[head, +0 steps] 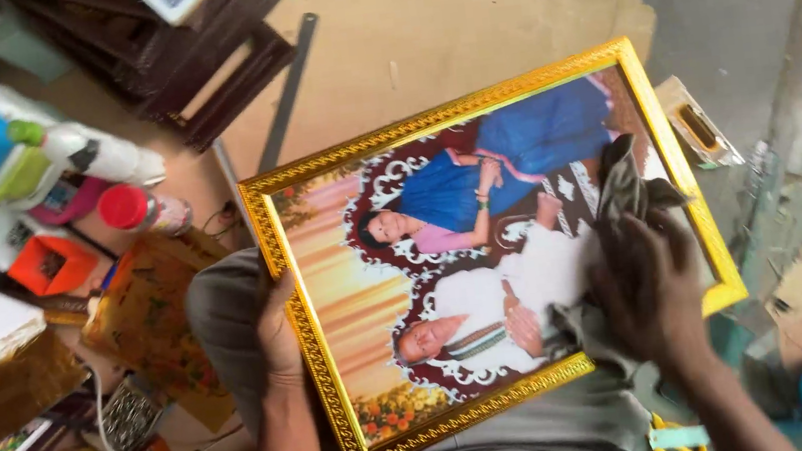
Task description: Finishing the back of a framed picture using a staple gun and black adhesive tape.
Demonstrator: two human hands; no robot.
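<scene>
Two hands, cloth [619, 193] under right fingers [660, 246]

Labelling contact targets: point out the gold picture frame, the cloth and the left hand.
gold picture frame [429, 121], head view, top rail.
cloth [623, 185], head view, upper fold.
left hand [280, 335], head view, back of hand.

Ornate gold rectangular picture frame [303, 317] in left hand [278, 335]: embossed scroll pattern, bright yellow-gold. Glossy photo print [444, 251] inside it: blue and white clothing, maroon backdrop with white lace-like border, orange-peach striped sky. Crumpled dark grey cloth [619, 196] under right hand [650, 293]. Left of left hand: red round plastic cap [125, 207], orange square box [53, 263]. Beyond the hands: dark brown wooden frames [202, 67].
</scene>
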